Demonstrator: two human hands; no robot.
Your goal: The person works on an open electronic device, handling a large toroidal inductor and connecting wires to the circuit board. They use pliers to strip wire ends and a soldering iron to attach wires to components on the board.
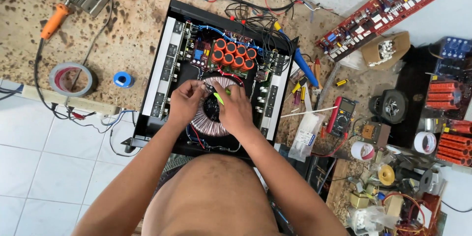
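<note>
Left hand: laid on the left rim of the toroidal transformer, fingers curled and pinching at thin wires on its top edge.
Right hand: set on the right half of the same coil, fingers clenched around a green-handled tool.
Toroidal transformer: copper-wound ring, seated at the near middle of the open black chassis.
Chassis interior: 8 orange capacitors clustered at the far centre; pale heat-sink strips along the left and right walls.
Floor, left side: grey tape roll, small blue spool, orange-handled iron near the far left corner.
Floor, right side: clear plastic bag with a white-and-blue label just beside the chassis; red multimeter beyond it; long red circuit board at the far right; open brown carton below it.
</note>
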